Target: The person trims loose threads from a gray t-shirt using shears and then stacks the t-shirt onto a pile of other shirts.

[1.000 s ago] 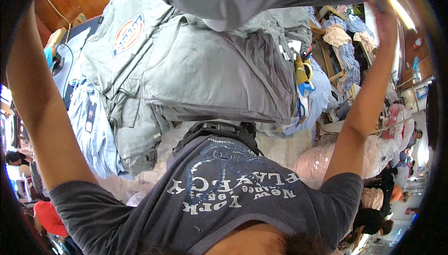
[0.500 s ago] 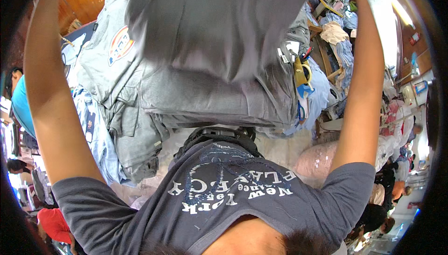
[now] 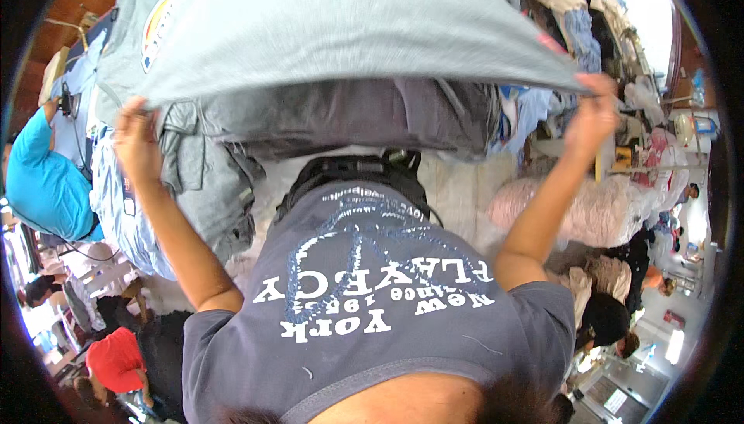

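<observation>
Left hand (image 3: 136,133) clenched on one corner of a light grey garment (image 3: 341,25); right hand (image 3: 593,114) pinches the opposite corner. Garment stretched wide between both hands, raised above a stack of folded grey clothing (image 3: 349,118). The stack sits on the surface under the garment, partly hidden by it. Left of the stack, a person in a blue shirt (image 3: 43,180). Right of it, a pink bundle (image 3: 597,211).

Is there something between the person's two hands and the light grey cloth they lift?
Nothing visible. The left hand grips one corner of the light grey cloth and the right hand grips the opposite corner, both in direct contact. The cloth hangs spread above the pile of grey folded garments.
</observation>
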Demonstrator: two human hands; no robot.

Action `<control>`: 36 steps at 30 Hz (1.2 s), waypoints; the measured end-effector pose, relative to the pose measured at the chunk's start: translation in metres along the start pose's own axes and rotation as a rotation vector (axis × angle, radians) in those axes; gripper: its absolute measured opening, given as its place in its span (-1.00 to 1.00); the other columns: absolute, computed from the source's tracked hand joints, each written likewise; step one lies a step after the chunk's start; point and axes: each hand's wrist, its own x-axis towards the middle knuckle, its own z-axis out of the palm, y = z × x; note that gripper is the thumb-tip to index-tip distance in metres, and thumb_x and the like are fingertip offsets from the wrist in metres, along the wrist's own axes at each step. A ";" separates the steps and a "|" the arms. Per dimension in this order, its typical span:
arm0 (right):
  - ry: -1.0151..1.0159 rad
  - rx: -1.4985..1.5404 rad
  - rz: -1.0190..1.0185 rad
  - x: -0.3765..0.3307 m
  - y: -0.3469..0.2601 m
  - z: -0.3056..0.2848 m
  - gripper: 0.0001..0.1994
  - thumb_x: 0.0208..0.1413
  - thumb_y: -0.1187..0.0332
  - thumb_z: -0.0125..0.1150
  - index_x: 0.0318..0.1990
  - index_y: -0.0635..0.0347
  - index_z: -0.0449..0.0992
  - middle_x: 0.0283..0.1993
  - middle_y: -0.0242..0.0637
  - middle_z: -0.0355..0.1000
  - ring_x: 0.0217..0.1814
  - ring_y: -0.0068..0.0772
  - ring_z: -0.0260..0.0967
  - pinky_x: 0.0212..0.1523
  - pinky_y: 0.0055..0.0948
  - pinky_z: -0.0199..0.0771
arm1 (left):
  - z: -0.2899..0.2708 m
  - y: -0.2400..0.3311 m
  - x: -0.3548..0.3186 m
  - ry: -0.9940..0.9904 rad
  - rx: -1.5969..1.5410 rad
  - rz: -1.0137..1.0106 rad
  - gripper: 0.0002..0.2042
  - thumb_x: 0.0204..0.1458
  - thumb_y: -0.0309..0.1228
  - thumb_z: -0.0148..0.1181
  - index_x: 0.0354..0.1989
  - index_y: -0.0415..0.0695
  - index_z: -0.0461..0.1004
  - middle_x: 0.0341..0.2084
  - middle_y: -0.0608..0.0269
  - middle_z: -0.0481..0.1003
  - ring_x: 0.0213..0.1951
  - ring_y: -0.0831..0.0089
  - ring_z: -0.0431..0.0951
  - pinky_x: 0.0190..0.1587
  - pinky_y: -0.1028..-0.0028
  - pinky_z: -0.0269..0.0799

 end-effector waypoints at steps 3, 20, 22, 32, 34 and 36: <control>-0.137 -0.062 0.274 -0.110 0.067 0.017 -0.72 -0.32 0.77 -0.08 -0.47 0.22 0.47 -0.35 -0.36 0.36 -0.21 -0.51 0.28 -0.12 -0.55 0.23 | 0.008 -0.072 -0.060 0.138 -0.117 -0.318 -0.86 -0.07 -0.62 0.03 -0.30 -0.24 0.41 -0.33 0.25 0.43 -0.26 0.51 0.41 -0.14 0.45 0.36; 0.180 0.562 0.967 -0.173 0.081 0.011 -0.84 0.01 0.48 -0.06 -0.23 0.22 0.35 -0.32 -0.33 0.32 -0.33 -0.47 0.26 -0.28 -0.45 0.24 | 0.031 -0.072 -0.069 0.179 -0.017 -0.437 -0.82 -0.01 -0.48 0.05 -0.21 -0.18 0.34 -0.36 0.33 0.41 -0.31 0.51 0.42 -0.21 0.50 0.37; 0.166 0.565 0.967 -0.172 0.083 0.012 -0.84 0.01 0.47 -0.06 -0.22 0.22 0.35 -0.32 -0.34 0.32 -0.35 -0.48 0.26 -0.29 -0.45 0.23 | 0.030 -0.073 -0.070 0.177 -0.035 -0.438 -0.82 0.00 -0.47 0.05 -0.20 -0.17 0.34 -0.36 0.33 0.42 -0.31 0.53 0.42 -0.23 0.51 0.37; 0.116 0.569 1.047 -0.163 0.074 0.021 -0.79 0.05 0.33 0.00 -0.19 0.20 0.36 -0.27 -0.40 0.33 -0.34 -0.55 0.24 -0.35 -0.56 0.16 | 0.024 -0.086 -0.073 0.207 -0.095 -0.413 -0.81 -0.01 -0.47 0.05 -0.20 -0.17 0.33 -0.42 0.36 0.42 -0.38 0.56 0.43 -0.28 0.53 0.39; 0.088 0.580 1.069 -0.162 0.074 0.021 -0.77 0.03 0.32 0.04 -0.17 0.21 0.35 -0.26 -0.42 0.33 -0.33 -0.57 0.23 -0.35 -0.59 0.15 | 0.025 -0.085 -0.073 0.218 -0.097 -0.405 -0.80 -0.02 -0.47 0.07 -0.20 -0.17 0.33 -0.44 0.36 0.42 -0.39 0.56 0.43 -0.29 0.54 0.40; 0.036 0.591 1.077 -0.165 0.083 0.017 -0.73 0.00 0.34 0.10 -0.14 0.22 0.34 -0.25 -0.43 0.33 -0.33 -0.60 0.22 -0.35 -0.62 0.13 | 0.026 -0.085 -0.072 0.233 -0.083 -0.386 -0.79 -0.03 -0.48 0.08 -0.19 -0.17 0.33 -0.45 0.36 0.42 -0.40 0.57 0.42 -0.30 0.54 0.40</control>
